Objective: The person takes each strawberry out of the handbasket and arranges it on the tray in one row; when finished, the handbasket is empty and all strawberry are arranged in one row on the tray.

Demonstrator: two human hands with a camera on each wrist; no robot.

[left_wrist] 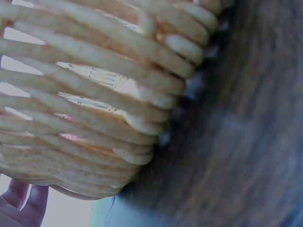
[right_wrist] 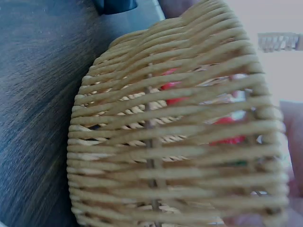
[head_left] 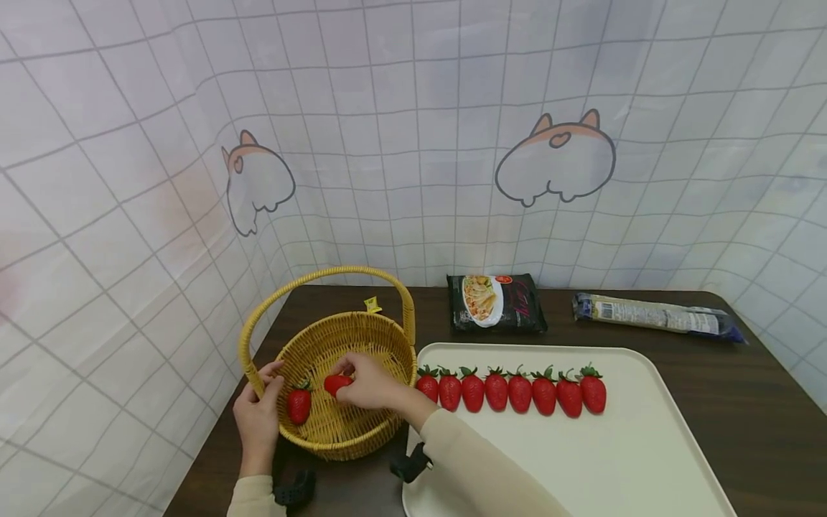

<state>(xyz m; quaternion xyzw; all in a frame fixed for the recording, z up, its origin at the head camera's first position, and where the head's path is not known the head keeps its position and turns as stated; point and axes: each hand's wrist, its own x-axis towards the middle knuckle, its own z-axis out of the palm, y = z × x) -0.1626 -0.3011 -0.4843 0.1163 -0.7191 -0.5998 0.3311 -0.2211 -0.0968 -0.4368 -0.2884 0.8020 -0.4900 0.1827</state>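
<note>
A yellow wicker basket [head_left: 342,449] with a tall arched handle stands on the dark table. My left hand [head_left: 257,416] grips the basket's left side at the foot of the handle; in the left wrist view, fingers [left_wrist: 35,203] show at the rim. Inside the basket, my right hand [head_left: 370,384] pinches a red strawberry [head_left: 336,385] between thumb and fingers. Another strawberry [head_left: 299,405] lies at the basket's left inner wall. The right wrist view is mostly the basket's woven side [right_wrist: 180,142], with patches of red through the gaps.
Right of the basket, a white tray [head_left: 549,459] bears a row of several strawberries [head_left: 496,390]. Behind it lie a black food packet [head_left: 510,305] and a long wrapped package [head_left: 652,316]. A small yellow packet [head_left: 372,304] is behind the basket. Gridded curtains surround the table.
</note>
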